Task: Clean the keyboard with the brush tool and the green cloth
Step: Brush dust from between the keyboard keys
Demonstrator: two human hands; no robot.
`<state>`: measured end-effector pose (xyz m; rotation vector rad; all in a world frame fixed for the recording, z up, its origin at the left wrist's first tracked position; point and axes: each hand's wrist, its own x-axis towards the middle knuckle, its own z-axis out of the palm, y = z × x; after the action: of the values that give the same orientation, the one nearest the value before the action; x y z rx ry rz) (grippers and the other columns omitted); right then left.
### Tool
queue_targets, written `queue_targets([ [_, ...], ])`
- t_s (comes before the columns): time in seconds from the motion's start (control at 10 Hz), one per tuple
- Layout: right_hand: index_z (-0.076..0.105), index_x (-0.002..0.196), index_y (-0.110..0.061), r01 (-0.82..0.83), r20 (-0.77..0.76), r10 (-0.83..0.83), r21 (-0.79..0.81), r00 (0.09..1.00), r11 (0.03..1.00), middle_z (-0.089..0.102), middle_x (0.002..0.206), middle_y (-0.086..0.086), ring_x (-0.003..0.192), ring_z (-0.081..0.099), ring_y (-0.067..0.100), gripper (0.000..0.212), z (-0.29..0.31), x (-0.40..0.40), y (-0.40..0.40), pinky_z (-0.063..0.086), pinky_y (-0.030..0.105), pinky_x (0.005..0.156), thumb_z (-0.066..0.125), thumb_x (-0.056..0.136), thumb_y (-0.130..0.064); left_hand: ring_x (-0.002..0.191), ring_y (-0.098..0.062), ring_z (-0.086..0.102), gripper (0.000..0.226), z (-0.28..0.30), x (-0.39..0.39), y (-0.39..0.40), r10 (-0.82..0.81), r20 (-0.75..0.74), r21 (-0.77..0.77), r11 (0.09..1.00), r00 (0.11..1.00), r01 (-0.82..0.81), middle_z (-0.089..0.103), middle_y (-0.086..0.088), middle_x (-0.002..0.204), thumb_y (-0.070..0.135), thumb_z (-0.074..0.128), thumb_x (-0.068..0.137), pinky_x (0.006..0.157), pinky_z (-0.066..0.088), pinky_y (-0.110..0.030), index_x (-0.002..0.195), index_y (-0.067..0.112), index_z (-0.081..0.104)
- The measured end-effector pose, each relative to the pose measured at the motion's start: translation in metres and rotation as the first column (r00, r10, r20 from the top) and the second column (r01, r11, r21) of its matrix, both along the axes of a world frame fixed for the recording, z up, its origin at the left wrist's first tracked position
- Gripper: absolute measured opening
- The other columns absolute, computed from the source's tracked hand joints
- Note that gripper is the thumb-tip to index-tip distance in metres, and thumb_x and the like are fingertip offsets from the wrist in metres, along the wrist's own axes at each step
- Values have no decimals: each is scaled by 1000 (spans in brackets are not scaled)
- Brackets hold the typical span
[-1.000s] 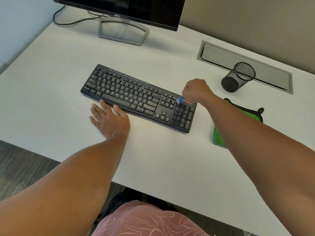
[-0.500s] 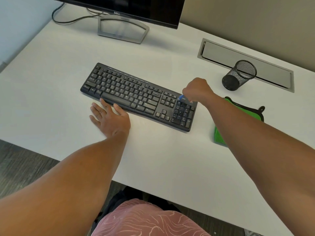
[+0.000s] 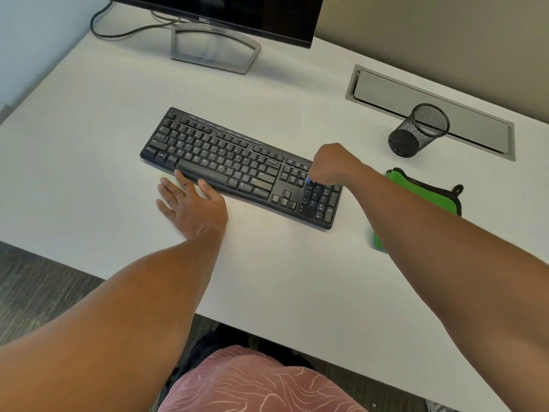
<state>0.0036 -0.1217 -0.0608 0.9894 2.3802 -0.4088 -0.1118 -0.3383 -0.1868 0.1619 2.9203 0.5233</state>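
Right hand (image 3: pixel 334 165), clenched round the blue brush tool (image 3: pixel 309 181), has slid back from the keyboard (image 3: pixel 237 165) far edge to the numpad's top-left. Left hand (image 3: pixel 190 203) stays flat, released, on the worktop (image 3: pixel 89 144), fingertips at the spacebar edge. Green cloth (image 3: pixel 416 188) lies right of the keyboard, unmoved.

Brush tool (image 3: pixel 309 181) mostly hidden; green cloth (image 3: pixel 416 188) part-covered by forearm.

Left hand (image 3: pixel 190 205) flat; right hand (image 3: pixel 332 165) seemingly fisted.
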Motion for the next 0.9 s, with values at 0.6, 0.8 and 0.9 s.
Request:
queue_targets([
  [0.6, 45, 60, -10, -200, 146, 210, -79, 967, 977, 43, 65, 1, 63, 38, 18, 30, 18, -10, 4, 29, 29, 54, 46, 90, -14, 156, -24, -4, 64, -1, 0, 0, 1, 1, 9, 1000, 1000, -1, 3, -11, 169, 45, 14, 105, 126, -6, -46, 162, 20, 5],
  [0.8, 56, 72, -7, -152, 86, 149, 24, 985, 988, 58, 86, 9, 74, 52, 22, 22, 4, -1, 4, 42, 29, 62, 48, 91, -15, 156, -24, -4, 64, -1, 0, -1, 2, 4, 8, 1000, 1000, -2, 3, -11, 169, 46, 14, 105, 126, -5, -46, 162, 20, 5],
  [0.9, 59, 74, -9, -174, 143, 182, -73, 973, 982, 56, 80, 4, 75, 52, 22, 22, 5, -1, -3, 42, 32, 63, 47, 92, -16, 156, -24, -4, 64, -1, 0, 0, 5, 1, 7, 1000, 1000, -5, 3, -11, 169, 45, 15, 105, 126, -5, -46, 162, 20, 6],
])
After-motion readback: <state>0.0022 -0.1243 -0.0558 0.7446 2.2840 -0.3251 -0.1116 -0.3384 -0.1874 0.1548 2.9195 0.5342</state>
